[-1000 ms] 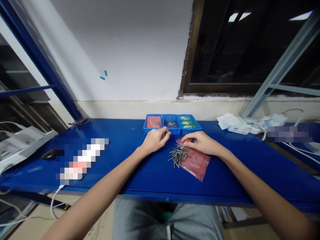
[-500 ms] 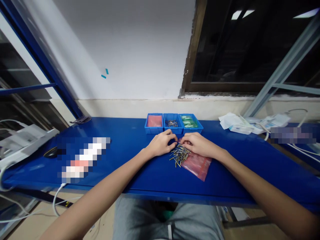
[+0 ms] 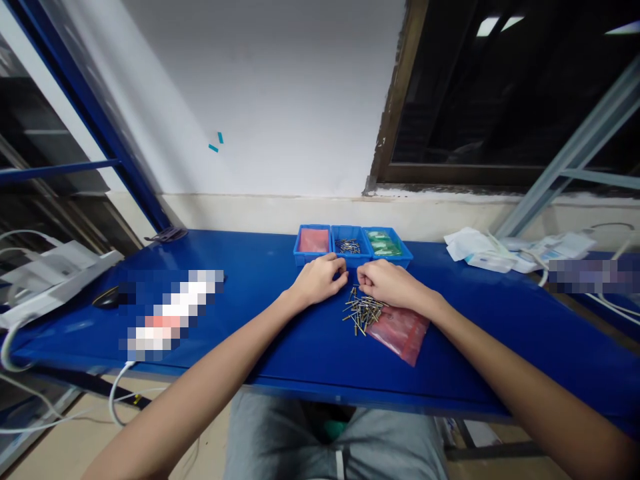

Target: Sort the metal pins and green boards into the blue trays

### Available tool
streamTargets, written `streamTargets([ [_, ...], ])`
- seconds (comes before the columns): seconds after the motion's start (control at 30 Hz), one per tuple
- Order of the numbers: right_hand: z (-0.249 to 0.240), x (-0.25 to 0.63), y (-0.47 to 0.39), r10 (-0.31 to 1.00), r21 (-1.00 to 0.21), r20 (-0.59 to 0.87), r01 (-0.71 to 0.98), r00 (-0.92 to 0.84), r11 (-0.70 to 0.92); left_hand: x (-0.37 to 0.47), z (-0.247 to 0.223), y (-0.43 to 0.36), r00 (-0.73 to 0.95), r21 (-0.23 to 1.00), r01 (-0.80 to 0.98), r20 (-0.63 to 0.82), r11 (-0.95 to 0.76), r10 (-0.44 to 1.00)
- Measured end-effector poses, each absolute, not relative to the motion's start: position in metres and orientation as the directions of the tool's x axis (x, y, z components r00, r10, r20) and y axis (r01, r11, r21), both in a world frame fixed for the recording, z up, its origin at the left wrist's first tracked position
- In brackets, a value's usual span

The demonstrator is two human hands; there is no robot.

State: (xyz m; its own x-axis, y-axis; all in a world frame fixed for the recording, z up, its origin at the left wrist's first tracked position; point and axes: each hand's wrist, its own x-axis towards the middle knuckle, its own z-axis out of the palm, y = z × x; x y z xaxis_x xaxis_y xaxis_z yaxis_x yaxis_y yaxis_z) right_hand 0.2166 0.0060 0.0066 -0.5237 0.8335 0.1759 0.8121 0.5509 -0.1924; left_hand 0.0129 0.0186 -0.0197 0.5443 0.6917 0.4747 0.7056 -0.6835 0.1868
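My left hand (image 3: 323,278) rests just above the blue tabletop, its fingers curled in; anything they hold is hidden. A small gap away, my right hand (image 3: 384,283) is closed too, fingers bent under, and its contents cannot be seen. Below them lies a loose pile of thin metal pins (image 3: 364,313) with thicker brass-coloured ends, pointing in all directions. One or two pins lie close under the right hand's fingers. A translucent red plastic bag (image 3: 404,337) lies flat beside the pile, partly beneath the right wrist and some pins.
Behind the hands stand three joined blue bins: a left bin (image 3: 296,248) with red bags, a middle bin (image 3: 351,231) with metal pins, a right bin (image 3: 409,256) with green bags. White packets (image 3: 477,250) sit at right, a power strip (image 3: 65,283) at left.
My hands have drawn apart, leaving a wider gap above the pile, and the fingers are more tucked in. The whole view has shifted slightly.
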Motion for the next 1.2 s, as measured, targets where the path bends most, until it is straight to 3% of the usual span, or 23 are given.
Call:
streamTargets([
  [0.17, 0.006, 0.219, 0.003, 0.833, -0.203, 0.196, 0.810, -0.517, 0.551, 0.013, -0.020, 0.020, 0.567, 0.170, 0.695, 0.468, -0.699, 0.678],
  [0.33, 0.006, 0.217, 0.005, 0.808, -0.245, 0.334, 0.783, -0.486, 0.572, 0.011, -0.018, 0.019, 0.582, 0.176, 0.680, 0.461, -0.712, 0.670],
  [0.43, 0.005, 0.213, 0.006, 0.789, -0.321, 0.410, 0.737, -0.458, 0.595, 0.011, -0.018, 0.020, 0.615, 0.200, 0.633, 0.457, -0.748, 0.643],
  [0.6, 0.002, 0.202, 0.004, 0.829, -0.537, 0.409, 0.633, -0.383, 0.557, 0.013, -0.021, 0.021, 0.640, 0.224, 0.582, 0.466, -0.781, 0.611],
  [0.73, 0.002, 0.201, 0.004, 0.829, -0.605, 0.434, 0.568, -0.351, 0.558, 0.013, -0.021, 0.022, 0.624, 0.257, 0.568, 0.485, -0.782, 0.613],
  [0.87, 0.004, 0.206, 0.007, 0.824, -0.607, 0.454, 0.559, -0.340, 0.565, 0.013, -0.020, 0.022, 0.592, 0.282, 0.570, 0.511, -0.772, 0.623],
  [1.1, 0.002, 0.213, 0.012, 0.809, -0.501, 0.449, 0.643, -0.379, 0.580, 0.011, -0.022, 0.026, 0.508, 0.336, 0.546, 0.596, -0.768, 0.622],
  [1.2, 0.000, 0.212, 0.011, 0.818, -0.520, 0.426, 0.635, -0.387, 0.572, 0.011, -0.023, 0.027, 0.475, 0.355, 0.532, 0.626, -0.769, 0.618],
])
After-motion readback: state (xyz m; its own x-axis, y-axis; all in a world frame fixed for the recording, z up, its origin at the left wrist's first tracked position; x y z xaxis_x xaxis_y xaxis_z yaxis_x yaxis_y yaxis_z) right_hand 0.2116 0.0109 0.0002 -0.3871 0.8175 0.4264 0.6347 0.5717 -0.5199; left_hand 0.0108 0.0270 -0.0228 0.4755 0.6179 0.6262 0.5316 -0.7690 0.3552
